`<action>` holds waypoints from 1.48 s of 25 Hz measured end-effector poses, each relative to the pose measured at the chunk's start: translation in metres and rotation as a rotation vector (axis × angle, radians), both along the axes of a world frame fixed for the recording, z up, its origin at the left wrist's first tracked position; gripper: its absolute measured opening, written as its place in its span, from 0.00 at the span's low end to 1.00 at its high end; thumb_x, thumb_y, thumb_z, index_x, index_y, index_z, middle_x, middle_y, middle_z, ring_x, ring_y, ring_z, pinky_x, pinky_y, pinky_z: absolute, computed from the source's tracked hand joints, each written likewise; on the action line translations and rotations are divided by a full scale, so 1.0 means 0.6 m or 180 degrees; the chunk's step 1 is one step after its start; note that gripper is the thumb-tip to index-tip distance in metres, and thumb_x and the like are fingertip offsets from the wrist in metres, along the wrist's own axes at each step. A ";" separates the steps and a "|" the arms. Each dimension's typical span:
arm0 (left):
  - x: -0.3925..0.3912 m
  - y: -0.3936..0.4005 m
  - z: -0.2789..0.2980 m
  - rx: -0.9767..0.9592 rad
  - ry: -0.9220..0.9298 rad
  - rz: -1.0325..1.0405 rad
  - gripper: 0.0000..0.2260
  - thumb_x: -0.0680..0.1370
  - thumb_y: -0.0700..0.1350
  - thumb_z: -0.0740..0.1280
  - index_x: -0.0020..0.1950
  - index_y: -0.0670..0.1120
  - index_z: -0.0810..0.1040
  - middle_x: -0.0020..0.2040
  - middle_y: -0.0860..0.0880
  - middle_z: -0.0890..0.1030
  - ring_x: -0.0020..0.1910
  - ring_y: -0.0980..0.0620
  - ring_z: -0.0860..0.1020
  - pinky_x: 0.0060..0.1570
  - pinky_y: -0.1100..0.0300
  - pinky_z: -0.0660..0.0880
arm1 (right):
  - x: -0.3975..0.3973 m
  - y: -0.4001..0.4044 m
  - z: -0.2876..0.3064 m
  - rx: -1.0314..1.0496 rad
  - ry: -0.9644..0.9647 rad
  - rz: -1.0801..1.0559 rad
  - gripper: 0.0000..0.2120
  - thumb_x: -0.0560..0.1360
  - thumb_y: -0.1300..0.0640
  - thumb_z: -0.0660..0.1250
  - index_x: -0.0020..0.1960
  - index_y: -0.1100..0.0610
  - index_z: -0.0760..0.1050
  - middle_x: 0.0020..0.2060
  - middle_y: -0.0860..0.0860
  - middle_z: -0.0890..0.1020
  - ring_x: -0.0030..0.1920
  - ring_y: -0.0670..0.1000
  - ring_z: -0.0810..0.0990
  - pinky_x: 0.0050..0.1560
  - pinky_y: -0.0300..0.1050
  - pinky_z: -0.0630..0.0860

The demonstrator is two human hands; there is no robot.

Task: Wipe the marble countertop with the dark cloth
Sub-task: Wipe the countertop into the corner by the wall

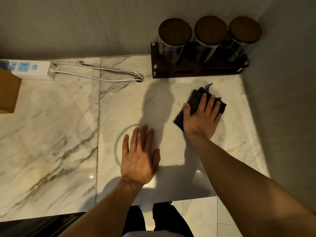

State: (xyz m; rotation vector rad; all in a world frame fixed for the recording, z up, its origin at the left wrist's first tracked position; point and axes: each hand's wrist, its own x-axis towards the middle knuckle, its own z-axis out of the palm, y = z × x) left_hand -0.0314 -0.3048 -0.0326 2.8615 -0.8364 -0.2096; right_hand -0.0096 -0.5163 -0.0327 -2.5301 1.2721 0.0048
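The marble countertop (56, 127) is white with brown veins and fills most of the view. A folded dark cloth (195, 101) lies on it at the right, a short way in front of the jar rack. My right hand (201, 118) presses flat on the cloth with fingers spread, covering its near half. My left hand (141, 156) rests palm down on the bare marble near the front edge, fingers apart and holding nothing.
A dark wooden rack (198, 69) with three lidded glass jars (174, 40) stands against the back wall. A white power strip (27, 70) and its cables (106, 75) lie at the back left. A cardboard box (8, 93) sits at the far left. A wall borders the counter's right side.
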 end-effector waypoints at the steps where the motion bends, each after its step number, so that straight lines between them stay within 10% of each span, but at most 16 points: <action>1: 0.000 0.001 0.001 -0.0024 0.0001 -0.0016 0.27 0.78 0.55 0.56 0.75 0.45 0.64 0.75 0.42 0.65 0.75 0.40 0.58 0.72 0.40 0.53 | -0.012 0.006 0.002 0.0014 0.0026 -0.0019 0.36 0.77 0.34 0.46 0.79 0.52 0.46 0.79 0.54 0.48 0.77 0.55 0.42 0.76 0.58 0.41; 18: -0.004 0.004 -0.010 0.0000 -0.0057 -0.0066 0.28 0.80 0.57 0.48 0.77 0.45 0.57 0.77 0.42 0.59 0.76 0.40 0.53 0.73 0.41 0.47 | -0.218 0.089 0.001 -0.0033 -0.0043 0.0129 0.37 0.76 0.35 0.51 0.79 0.50 0.46 0.79 0.51 0.48 0.77 0.53 0.41 0.76 0.55 0.40; 37: -0.052 -0.069 -0.001 -0.0071 0.0112 -0.0405 0.28 0.79 0.57 0.49 0.75 0.45 0.63 0.76 0.41 0.63 0.75 0.38 0.57 0.73 0.41 0.50 | -0.319 -0.102 0.010 -0.0259 0.0290 0.3281 0.34 0.77 0.38 0.56 0.78 0.47 0.50 0.78 0.49 0.52 0.78 0.51 0.46 0.76 0.51 0.46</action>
